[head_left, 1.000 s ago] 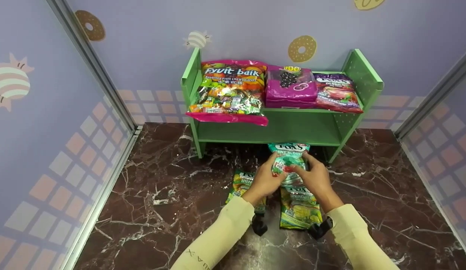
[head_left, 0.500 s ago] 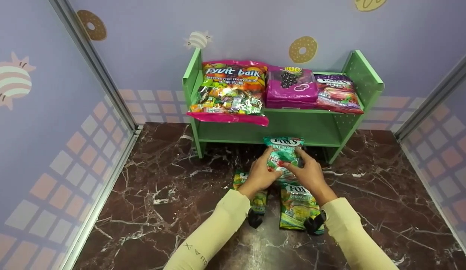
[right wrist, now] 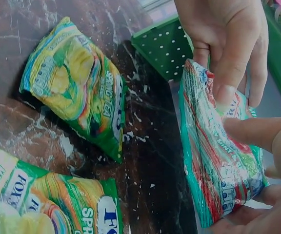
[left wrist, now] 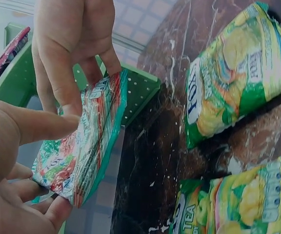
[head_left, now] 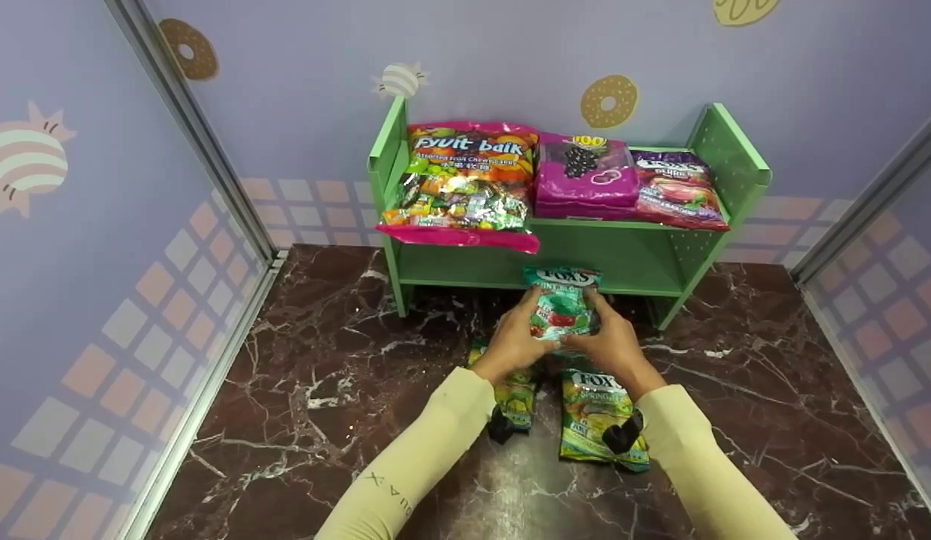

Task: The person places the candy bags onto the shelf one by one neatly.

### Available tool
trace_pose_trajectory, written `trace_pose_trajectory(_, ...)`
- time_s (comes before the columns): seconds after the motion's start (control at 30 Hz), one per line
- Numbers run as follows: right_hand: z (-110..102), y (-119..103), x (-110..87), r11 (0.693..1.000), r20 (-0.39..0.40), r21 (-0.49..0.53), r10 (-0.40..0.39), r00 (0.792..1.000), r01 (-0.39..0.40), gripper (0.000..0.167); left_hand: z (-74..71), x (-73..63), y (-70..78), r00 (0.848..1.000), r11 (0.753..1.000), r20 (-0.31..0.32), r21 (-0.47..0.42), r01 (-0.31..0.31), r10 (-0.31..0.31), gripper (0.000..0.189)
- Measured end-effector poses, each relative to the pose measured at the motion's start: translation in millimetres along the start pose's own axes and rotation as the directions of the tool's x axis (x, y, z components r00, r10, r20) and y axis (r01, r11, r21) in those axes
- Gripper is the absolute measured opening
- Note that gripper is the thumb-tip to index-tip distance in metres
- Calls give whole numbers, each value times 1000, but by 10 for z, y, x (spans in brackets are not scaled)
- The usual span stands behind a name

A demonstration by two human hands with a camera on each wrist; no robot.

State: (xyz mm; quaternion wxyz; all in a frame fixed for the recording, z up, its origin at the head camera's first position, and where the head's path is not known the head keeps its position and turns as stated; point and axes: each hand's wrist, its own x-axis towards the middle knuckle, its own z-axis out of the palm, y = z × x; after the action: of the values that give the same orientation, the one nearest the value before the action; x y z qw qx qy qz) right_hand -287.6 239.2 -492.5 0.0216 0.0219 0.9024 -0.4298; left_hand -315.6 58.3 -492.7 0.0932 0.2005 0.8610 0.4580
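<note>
A teal Fox's candy bag [head_left: 563, 304] is held just in front of the green shelf's lower level. My left hand [head_left: 515, 337] grips its left side, and my right hand [head_left: 610, 337] grips its right side. Both thumbs lie on the near part of the bag, their tips close together. The left wrist view shows the candy bag [left wrist: 89, 146] tilted, fingers around its two sides. On the floor beneath my hands are two yellow-green Fox's bags, one on the left [head_left: 518, 401] partly covered by my arm, another on the right [head_left: 594, 420].
The green two-level shelf [head_left: 608, 259] stands against the back wall. Its top carries a Fyvit Baik candy bag [head_left: 465, 180], a purple grape pack [head_left: 587, 180] and a purple-red Fox's bag [head_left: 679, 187]. Panels rise at both sides of the dark marble floor [head_left: 345, 420].
Both hands have carried the teal candy bag forward and slightly left, closer to the lower shelf. The yellow-green bags and the packs on top stay where they were.
</note>
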Motion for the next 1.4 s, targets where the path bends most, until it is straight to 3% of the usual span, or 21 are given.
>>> trace_pose_trajectory(0.23,-13,30,58,999,41,-52,-15,999,17,101,-9,61,-30,1000,1000,30,29,-8,7,99)
trace_pose_trajectory(0.43,-5,58,106,994,47,-94,-57,997,61,108,-12,89,-27,1000,997,18,70,-18,17,104)
trace_pose_trajectory(0.73,-41,13,172,989,77,-139,-38,996,49,113,-29,129,-28,999,992,20,120,-40,38,101)
trace_pose_trajectory(0.97,-70,-27,216,992,73,-124,-27,997,36,107,-51,164,-25,1000,990,8,135,-27,26,95)
trace_pose_trajectory(1.4,-42,-13,259,992,-21,-120,-53,998,50,92,-61,241,-43,998,990,-47,137,-26,33,87)
